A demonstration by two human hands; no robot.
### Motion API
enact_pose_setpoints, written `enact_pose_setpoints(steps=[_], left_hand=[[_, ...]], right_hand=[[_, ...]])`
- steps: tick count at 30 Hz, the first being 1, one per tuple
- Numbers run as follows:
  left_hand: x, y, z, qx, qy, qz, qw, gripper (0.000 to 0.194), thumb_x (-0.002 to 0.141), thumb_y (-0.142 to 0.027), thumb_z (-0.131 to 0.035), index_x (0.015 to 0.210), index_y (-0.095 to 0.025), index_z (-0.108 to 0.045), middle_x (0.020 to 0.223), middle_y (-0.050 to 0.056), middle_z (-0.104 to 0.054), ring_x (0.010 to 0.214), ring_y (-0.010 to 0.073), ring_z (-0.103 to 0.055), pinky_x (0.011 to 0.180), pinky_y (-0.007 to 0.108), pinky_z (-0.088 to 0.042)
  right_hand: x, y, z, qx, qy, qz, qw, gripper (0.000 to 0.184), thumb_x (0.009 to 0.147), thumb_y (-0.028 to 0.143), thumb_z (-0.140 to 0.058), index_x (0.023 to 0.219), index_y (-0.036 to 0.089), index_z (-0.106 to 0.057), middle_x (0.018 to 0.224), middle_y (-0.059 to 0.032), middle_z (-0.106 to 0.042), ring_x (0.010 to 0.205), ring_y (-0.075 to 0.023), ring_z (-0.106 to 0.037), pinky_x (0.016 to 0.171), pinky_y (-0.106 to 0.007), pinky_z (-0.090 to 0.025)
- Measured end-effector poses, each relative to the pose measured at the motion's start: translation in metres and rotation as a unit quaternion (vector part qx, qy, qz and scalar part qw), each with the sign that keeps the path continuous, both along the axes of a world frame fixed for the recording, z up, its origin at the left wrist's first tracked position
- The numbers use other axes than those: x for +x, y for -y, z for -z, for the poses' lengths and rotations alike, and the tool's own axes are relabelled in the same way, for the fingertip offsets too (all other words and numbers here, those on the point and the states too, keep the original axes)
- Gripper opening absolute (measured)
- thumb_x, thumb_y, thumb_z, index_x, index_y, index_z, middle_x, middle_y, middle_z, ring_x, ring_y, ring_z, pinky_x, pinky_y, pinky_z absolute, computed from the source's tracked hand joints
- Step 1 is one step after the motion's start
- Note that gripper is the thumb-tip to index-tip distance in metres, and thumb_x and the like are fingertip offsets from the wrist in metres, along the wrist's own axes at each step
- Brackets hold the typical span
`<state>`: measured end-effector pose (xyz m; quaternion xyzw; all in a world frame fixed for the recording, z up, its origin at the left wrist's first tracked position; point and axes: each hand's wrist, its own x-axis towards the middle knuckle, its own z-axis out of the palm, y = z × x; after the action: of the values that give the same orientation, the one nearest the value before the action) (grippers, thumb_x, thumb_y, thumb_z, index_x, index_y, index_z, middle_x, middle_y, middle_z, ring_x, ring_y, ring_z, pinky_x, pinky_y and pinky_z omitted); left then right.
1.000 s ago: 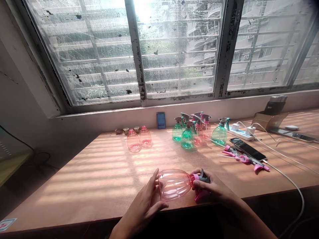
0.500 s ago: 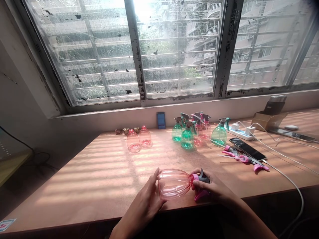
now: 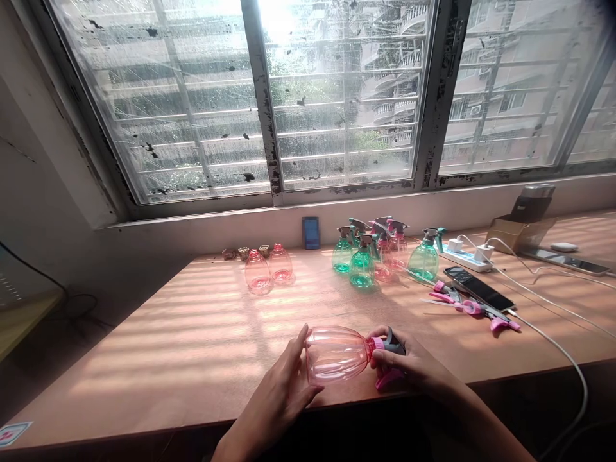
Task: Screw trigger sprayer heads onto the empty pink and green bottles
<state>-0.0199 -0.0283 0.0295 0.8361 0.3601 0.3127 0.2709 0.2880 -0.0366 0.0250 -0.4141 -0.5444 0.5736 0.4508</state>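
Observation:
A clear pink spray bottle (image 3: 337, 355) lies on its side in my hands above the table's front edge, base to the left. My left hand (image 3: 287, 372) is curved round the base end, thumb and fingers on either side of it. At the neck, my right hand (image 3: 392, 355) is closed round the pink collar and dark grey trigger sprayer (image 3: 393, 347); the pink trigger shows below the fingers. Part of the sprayer is hidden by that hand. Two pink bottles without sprayers (image 3: 258, 273) stand farther back on the left.
Green and pink spray bottles with sprayers (image 3: 361, 266) stand behind. Loose pink and grey sprayers (image 3: 471, 308) lie to the right beside a phone (image 3: 479, 289). A power strip (image 3: 464, 256) and white cables cross the right side. A small blue device (image 3: 311, 232) leans against the wall.
My left hand's digits have shifted at the base of the bottle, with the lower one now reaching out farther beneath it. The bottle and my right hand stay almost still.

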Motion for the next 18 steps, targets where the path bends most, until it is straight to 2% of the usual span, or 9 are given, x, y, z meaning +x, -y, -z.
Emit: enact_pose_setpoints(steps=[5, 10, 13, 18], left_hand=[[-0.0007, 0.0003, 0.0009, -0.013, -0.015, -0.006, 1.0, 0.107, 0.089, -0.023, -0.073, 0.16, -0.04, 0.005, 0.162, 0.011, -0.04, 0.139, 0.0309, -0.052, 0.116, 0.05, -0.043], [0.0007, 0.0031, -0.0067, -0.008, -0.038, -0.019, 0.999, 0.095, 0.088, -0.027, -0.074, 0.161, -0.034, -0.013, 0.163, 0.012, -0.038, 0.145, 0.0339, -0.043, 0.119, 0.052, -0.038], [0.0013, 0.003, -0.0068, -0.008, -0.019, -0.016, 1.0, 0.093, 0.091, -0.025, -0.07, 0.161, -0.036, -0.009, 0.164, 0.01, -0.037, 0.143, 0.0317, -0.047, 0.117, 0.049, -0.041], [0.001, 0.0024, -0.0034, -0.005, -0.016, -0.012, 1.0, 0.091, 0.095, -0.024, -0.064, 0.161, -0.039, -0.004, 0.154, 0.009, -0.05, 0.133, 0.0264, -0.058, 0.113, 0.043, -0.045]], right_hand=[[0.0008, 0.0011, -0.0018, 0.007, 0.006, 0.005, 1.0, 0.048, 0.078, 0.054, -0.081, 0.104, 0.017, -0.064, 0.078, -0.0034, -0.076, 0.069, -0.0207, -0.07, 0.068, -0.034, -0.055], [0.0007, 0.0025, -0.0037, 0.005, 0.008, 0.001, 1.0, 0.046, 0.078, 0.053, -0.08, 0.102, 0.018, -0.064, 0.078, -0.0029, -0.076, 0.067, -0.0213, -0.071, 0.066, -0.034, -0.054], [0.0001, 0.002, -0.0033, 0.012, 0.008, -0.001, 1.0, 0.045, 0.079, 0.053, -0.08, 0.103, 0.018, -0.063, 0.078, -0.0032, -0.076, 0.067, -0.0214, -0.071, 0.065, -0.034, -0.054], [-0.0007, 0.0015, -0.0027, 0.008, -0.005, -0.004, 1.0, 0.045, 0.078, 0.053, -0.081, 0.101, 0.018, -0.063, 0.077, -0.003, -0.076, 0.065, -0.0206, -0.07, 0.065, -0.033, -0.053]])
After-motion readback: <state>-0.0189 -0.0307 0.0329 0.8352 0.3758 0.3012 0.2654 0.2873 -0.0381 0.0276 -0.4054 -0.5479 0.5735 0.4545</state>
